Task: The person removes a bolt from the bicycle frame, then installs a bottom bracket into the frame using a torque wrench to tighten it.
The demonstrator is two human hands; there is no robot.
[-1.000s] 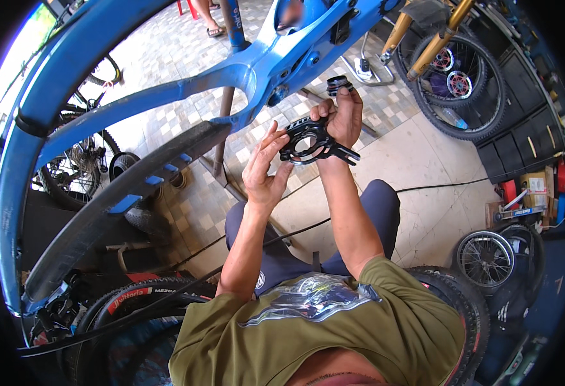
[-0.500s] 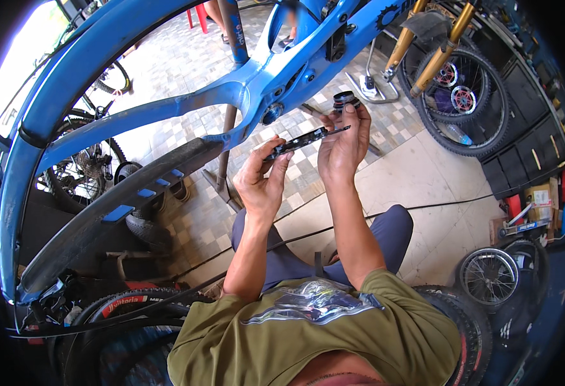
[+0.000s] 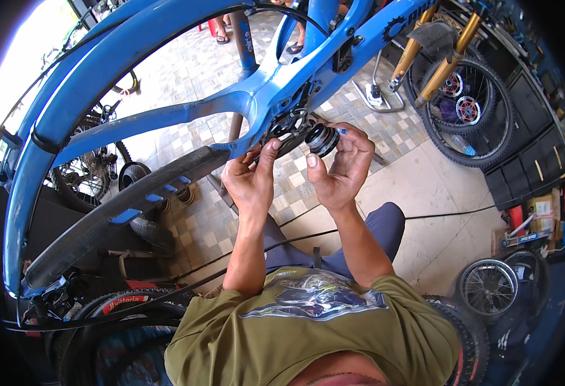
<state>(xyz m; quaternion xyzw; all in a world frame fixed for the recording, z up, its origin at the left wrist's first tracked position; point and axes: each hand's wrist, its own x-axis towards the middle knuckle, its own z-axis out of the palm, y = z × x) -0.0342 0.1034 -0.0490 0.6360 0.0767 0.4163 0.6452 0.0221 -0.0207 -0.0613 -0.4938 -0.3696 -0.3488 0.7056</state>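
Note:
A blue bicycle frame (image 3: 221, 103) stretches across the upper part of the view. Just below its crank area, my left hand (image 3: 250, 180) pinches a black chain guide-like plate (image 3: 287, 132) between thumb and fingers. The plate sits up against the frame's bottom bracket area; whether it touches cannot be made out. My right hand (image 3: 343, 172) holds a round black bottom bracket cup (image 3: 322, 140) between thumb and fingers, close to the plate's right side. The cup's open ring end shows. My left fingertips are partly hidden behind the plate.
A fork with gold legs (image 3: 450, 58) and wheels (image 3: 498, 122) stand at the right. A black cable (image 3: 433, 215) crosses the floor. Tires (image 3: 121, 302) lie at lower left, a small spoked wheel (image 3: 488, 286) at lower right. Another person's feet (image 3: 222, 38) show at the top.
Both hands have moved the plate up to the frame's bottom bracket area. The plate has turned to show its face, and the right hand has lowered and tilted the cup beside it.

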